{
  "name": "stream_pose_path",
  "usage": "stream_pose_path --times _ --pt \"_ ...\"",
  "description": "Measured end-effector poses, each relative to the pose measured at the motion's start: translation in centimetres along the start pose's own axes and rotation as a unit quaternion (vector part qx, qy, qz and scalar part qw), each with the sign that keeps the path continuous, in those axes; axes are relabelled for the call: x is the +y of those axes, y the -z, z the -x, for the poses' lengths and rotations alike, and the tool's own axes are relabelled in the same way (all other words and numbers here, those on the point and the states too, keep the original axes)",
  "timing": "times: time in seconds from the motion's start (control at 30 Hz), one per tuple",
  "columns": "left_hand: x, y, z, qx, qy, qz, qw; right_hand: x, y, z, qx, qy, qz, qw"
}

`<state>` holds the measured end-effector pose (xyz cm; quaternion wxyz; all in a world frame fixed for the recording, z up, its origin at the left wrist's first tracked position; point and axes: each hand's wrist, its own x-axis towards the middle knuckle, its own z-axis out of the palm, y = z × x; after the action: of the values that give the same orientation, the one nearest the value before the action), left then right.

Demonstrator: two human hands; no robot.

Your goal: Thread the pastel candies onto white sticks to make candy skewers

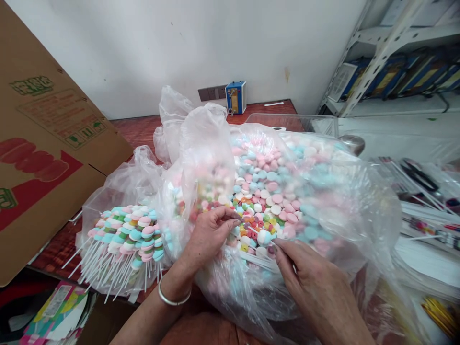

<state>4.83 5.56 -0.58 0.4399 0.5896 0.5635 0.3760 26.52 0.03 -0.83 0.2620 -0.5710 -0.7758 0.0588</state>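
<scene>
Blue-and-white candy point(264, 237) on white stick point(273, 242), between the hands; right hand point(318, 278) pinches the stick. Left hand point(206, 237) just beside the candy, fingertips nearly together, can't tell if gripping. Loose candies point(273, 196) in plastic bag point(204, 129) beyond both hands. Candy skewers point(129, 230) left of left hand, on counter point(134, 129).

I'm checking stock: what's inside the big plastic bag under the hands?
In the plastic bag, pink, blue and white candy discs and colourful ring candies show; deeper layers are covered.
</scene>
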Motion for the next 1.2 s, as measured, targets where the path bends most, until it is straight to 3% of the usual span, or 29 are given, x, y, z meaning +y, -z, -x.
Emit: stream_pose_path --times 0.2,0.3,0.43,0.6,0.73,0.83,1.0,1.1,1.2 --pt "-0.1 -0.6 0.2 0.012 -0.003 0.059 0.998 -0.8 -0.4 -0.1 0.02 -0.005 0.009 1.0" --pt "-0.3 -1.2 0.6 0.06 -0.065 -0.011 0.996 -1.1 -0.8 0.2 0.039 -0.009 0.024 0.999" --pt "-0.4 -1.6 0.9 0.098 -0.174 -0.132 0.971 -1.5 -1.2 0.3 0.061 -0.013 0.029 0.998" --pt "-0.7 -1.7 1.1 0.094 -0.225 -0.132 0.961 -1.5 -1.2 0.4 0.071 -0.015 -0.011 0.997" --pt "-0.6 -2.2 1.2 0.096 -0.147 -0.007 0.984 -2.0 -1.6 0.5 0.063 -0.007 -0.03 0.998" --pt "-0.2 -3.0 1.1 0.078 -0.045 0.184 0.979 -2.9 -2.4 0.7 0.081 0.004 -0.016 0.997" --pt "1.1 -4.3 1.1 0.064 0.098 0.481 0.869 -4.2 -3.8 0.9 0.079 0.019 0.007 0.997" --pt "1.9 -4.8 1.6 0.052 0.152 0.543 0.824 -4.6 -4.3 0.9 0.08 0.02 0.01 0.997" --pt "2.4 -5.4 2.2 0.063 0.172 0.556 0.811 -4.8 -4.6 0.9 0.095 0.017 0.023 0.995"
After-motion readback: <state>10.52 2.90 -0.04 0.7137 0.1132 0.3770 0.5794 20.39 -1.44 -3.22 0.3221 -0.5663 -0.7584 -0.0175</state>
